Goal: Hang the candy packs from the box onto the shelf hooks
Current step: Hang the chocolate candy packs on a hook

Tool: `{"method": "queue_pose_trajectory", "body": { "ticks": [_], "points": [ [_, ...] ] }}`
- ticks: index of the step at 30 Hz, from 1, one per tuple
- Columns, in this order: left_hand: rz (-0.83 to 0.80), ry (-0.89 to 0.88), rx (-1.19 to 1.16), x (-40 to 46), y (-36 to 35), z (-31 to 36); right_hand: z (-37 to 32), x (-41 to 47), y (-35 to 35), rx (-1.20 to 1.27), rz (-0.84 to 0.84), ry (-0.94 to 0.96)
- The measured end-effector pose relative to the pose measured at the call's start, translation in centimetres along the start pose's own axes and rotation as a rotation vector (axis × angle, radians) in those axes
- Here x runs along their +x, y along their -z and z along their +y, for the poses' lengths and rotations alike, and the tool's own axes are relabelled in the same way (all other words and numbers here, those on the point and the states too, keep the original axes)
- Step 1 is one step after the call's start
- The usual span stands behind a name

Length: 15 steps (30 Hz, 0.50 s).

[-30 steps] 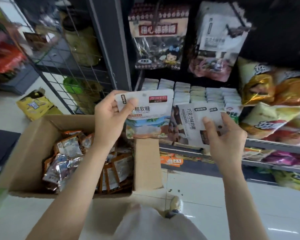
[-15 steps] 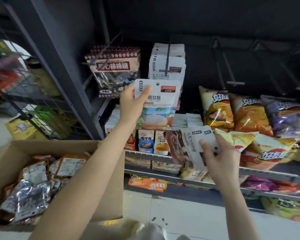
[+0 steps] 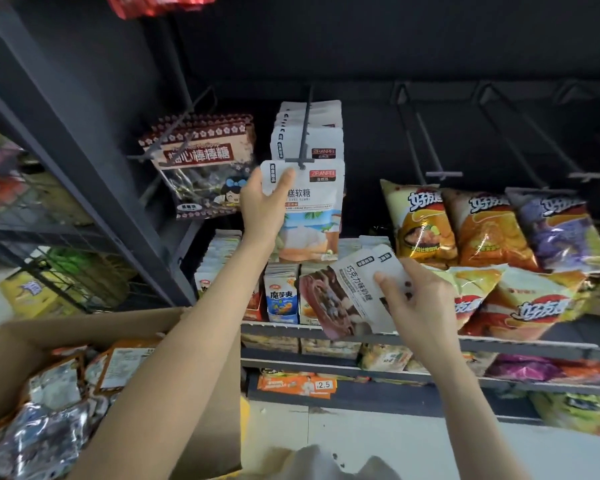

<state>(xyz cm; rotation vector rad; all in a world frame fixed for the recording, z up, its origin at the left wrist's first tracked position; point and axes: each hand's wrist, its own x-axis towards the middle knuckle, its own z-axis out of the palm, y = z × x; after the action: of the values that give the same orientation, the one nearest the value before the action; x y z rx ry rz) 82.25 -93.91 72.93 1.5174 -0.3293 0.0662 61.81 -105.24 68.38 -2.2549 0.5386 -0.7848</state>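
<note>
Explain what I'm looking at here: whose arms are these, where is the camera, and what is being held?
No machine here: these are a person's two bare arms, filmed by one wide-angle camera worn on their head, looking forward and down at a dark metal shop shelf. The left hand grips a white soft-candy pack with a beach picture and holds its top at the tip of a dark metal hook, where matching white packs already hang. The right hand holds a small stack of white-and-brown chocolate candy packs, lower and to the right. At lower left is an open brown cardboard box of mixed snack packs. Yellow, orange and purple crisp bags lie on the shelf to the right, under empty hooks.
</note>
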Motion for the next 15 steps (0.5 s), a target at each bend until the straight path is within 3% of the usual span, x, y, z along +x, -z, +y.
{"method": "queue_pose_trajectory", "body": {
  "ticks": [9, 12, 14, 15],
  "points": [
    [0.144, 0.045, 0.181, 3.6, -0.5, -1.4, -2.4, 3.8, -0.1, -0.070, -0.048, 0.204],
    [0.222, -0.033, 0.000, 1.7, 0.6, -0.4, -3.5, 5.2, -0.1, -0.067, -0.065, 0.263],
    [0.153, -0.100, -0.143, -1.0, 2.0, 0.7, -4.2, 6.0, -0.1, -0.039, -0.087, 0.275],
    [0.016, -0.132, -0.137, -2.4, 2.8, 1.1, -4.6, 6.3, -0.1, -0.027, -0.110, 0.277]
  ]
}}
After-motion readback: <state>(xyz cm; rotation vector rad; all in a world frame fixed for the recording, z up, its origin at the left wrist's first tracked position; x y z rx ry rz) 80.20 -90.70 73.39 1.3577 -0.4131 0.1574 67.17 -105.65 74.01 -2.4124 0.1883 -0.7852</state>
